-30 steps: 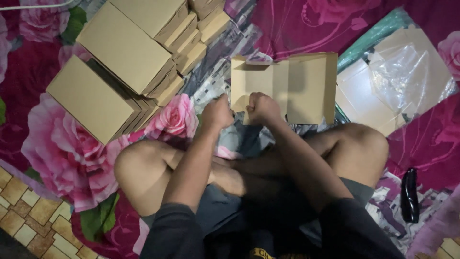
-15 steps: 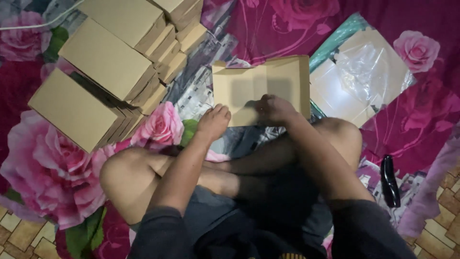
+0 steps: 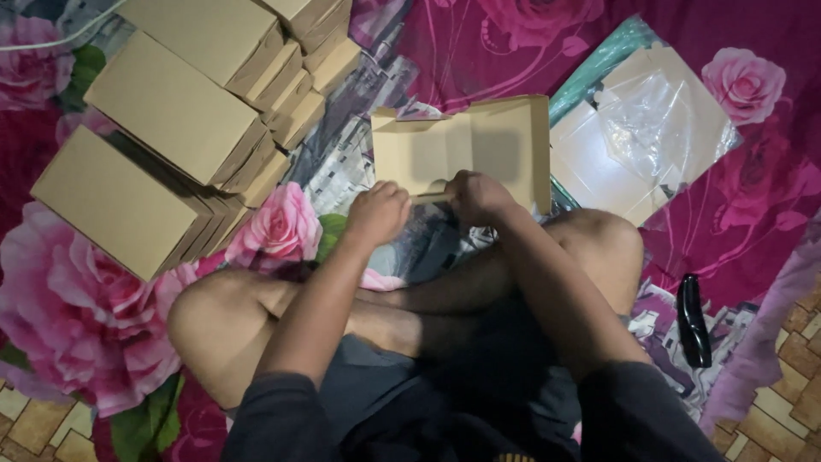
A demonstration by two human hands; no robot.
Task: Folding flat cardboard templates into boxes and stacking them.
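Observation:
I sit cross-legged on a floral cloth. A flat brown cardboard box blank (image 3: 479,150) lies partly unfolded in front of my knees. My left hand (image 3: 378,212) grips its near edge at the lower left, fingers curled. My right hand (image 3: 475,197) pinches the same near edge just to the right. Between the two hands a narrow flap of the cardboard is bent up. The far part of the blank lies open, with its right panel raised slightly.
Several folded brown boxes (image 3: 171,120) are stacked in rows at the upper left. A pile of flat cardboard in a clear plastic bag (image 3: 650,128) lies at the upper right. A black object (image 3: 691,321) lies by my right knee. Tiled floor (image 3: 787,393) shows at the lower corners.
The view has shifted, so the cardboard sits lower and more central. Both hands have stayed on its near edge, and the left one has closed in on the flap.

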